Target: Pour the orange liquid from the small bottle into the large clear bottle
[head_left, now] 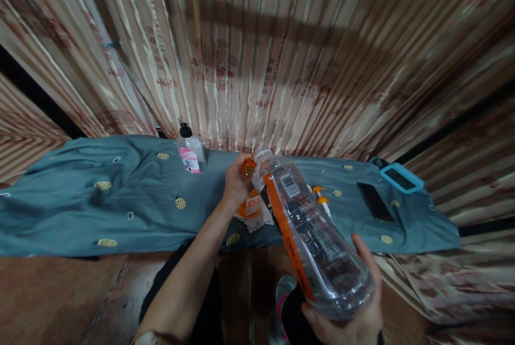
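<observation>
Right hand [356, 315], low and close, cups the base of the clear bottle [317, 237], its digits spread and gripping both sides. The bottle slants up and leftward to its mouth. Left arm [197, 270] stretches forward, the left hand [236, 178] wrapped around the orange bottle's [250, 204] neck beside that mouth, fingers partly hidden, over the bluish cloth [215, 173].

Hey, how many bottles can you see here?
3: black-topped bottle at left on the cloth, orange bottle held by the left hand, large clear bottle tilted in the right hand.
</observation>
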Action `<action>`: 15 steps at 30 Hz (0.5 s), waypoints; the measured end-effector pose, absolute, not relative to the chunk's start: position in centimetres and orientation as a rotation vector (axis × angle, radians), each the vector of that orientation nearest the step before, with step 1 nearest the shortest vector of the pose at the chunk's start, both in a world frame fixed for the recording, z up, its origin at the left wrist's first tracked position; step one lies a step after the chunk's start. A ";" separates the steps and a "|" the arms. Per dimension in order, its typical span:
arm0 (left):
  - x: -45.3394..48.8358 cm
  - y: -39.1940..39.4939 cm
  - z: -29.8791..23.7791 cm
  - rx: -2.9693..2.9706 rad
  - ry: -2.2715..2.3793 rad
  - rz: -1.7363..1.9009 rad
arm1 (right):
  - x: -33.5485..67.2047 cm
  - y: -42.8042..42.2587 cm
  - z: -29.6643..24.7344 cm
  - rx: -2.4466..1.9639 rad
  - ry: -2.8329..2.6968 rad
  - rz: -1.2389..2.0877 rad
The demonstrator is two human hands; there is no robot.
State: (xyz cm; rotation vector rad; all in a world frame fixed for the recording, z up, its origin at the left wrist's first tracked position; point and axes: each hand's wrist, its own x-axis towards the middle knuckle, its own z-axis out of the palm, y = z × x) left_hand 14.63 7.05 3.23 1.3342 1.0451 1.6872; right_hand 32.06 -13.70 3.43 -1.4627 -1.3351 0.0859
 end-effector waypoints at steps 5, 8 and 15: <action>14.5 7.3 2.7 1.362 1.025 1.685 | 32.1 -13.7 3.4 -1.438 -1.336 0.097; 14.5 7.4 2.6 1.379 1.045 1.688 | 32.1 -13.6 3.3 -1.433 -1.358 0.072; 14.4 7.4 2.6 1.408 1.079 1.690 | 32.5 -13.6 2.7 -1.451 -1.376 0.037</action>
